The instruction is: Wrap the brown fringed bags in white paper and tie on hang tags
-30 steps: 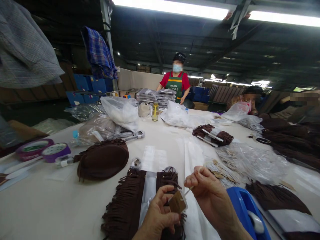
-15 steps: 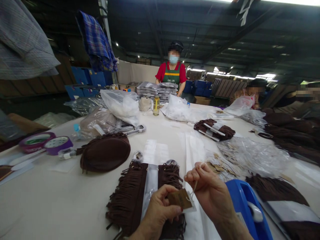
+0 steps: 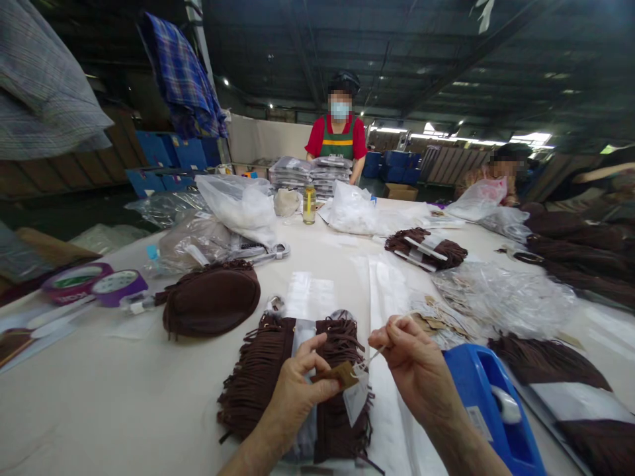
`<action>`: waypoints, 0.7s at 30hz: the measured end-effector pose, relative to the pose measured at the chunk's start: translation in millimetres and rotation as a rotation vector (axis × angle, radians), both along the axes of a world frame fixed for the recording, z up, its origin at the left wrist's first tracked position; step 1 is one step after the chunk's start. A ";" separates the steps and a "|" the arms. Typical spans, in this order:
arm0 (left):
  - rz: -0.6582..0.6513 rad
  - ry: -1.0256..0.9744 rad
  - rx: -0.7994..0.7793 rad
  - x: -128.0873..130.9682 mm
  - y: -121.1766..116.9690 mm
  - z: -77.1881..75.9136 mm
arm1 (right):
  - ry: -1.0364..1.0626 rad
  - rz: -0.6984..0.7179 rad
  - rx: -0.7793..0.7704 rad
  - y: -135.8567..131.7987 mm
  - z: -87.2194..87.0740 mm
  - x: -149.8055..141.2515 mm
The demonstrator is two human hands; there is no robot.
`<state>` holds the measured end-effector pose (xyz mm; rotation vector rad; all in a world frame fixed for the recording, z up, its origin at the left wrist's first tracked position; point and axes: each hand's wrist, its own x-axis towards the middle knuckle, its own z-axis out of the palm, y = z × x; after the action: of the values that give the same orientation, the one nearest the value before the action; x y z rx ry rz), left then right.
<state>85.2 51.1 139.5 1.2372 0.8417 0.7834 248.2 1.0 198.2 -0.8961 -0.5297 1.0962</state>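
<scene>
My left hand (image 3: 302, 380) pinches a small brown hang tag (image 3: 343, 375) between thumb and fingers. A white label (image 3: 356, 396) dangles beside the tag on the same string. My right hand (image 3: 414, 354) has its fingertips closed on the pale string (image 3: 374, 355), which runs taut to the tag. Under both hands lies a dark brown fringed bag (image 3: 258, 380), with a clear plastic-like strip down its middle and metal rings at its top edge. Part of the bag is hidden by my left hand and forearm.
A blue tape dispenser (image 3: 491, 403) stands right of my right hand. Beyond it are loose tags (image 3: 441, 324) and clear plastic (image 3: 506, 301). A round brown bag (image 3: 213, 299) and purple tape rolls (image 3: 116, 287) lie left. A co-worker (image 3: 340, 135) stands across the table (image 3: 124, 396).
My left hand has shifted left and up, its fingers spreading somewhat. The brown tag has turned more edge-on, and the white label now hangs clear below it. My right hand stays nearly in place.
</scene>
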 end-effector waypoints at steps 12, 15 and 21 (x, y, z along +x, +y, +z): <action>0.076 0.441 1.348 -19.8 17.9 43.7 | -0.101 -0.086 -0.037 5.5 -1.4 -17.3; 0.046 0.481 1.556 -24.4 17.6 47.3 | -0.034 -0.080 -0.067 9.5 0.7 -26.2; 0.080 0.515 1.589 -32.4 26.5 56.3 | -0.115 -0.129 -0.059 20.0 2.5 -37.1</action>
<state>52.8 77.6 195.8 2.9031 0.5687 1.2669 211.2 21.0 200.7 -1.0354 -0.5285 0.9515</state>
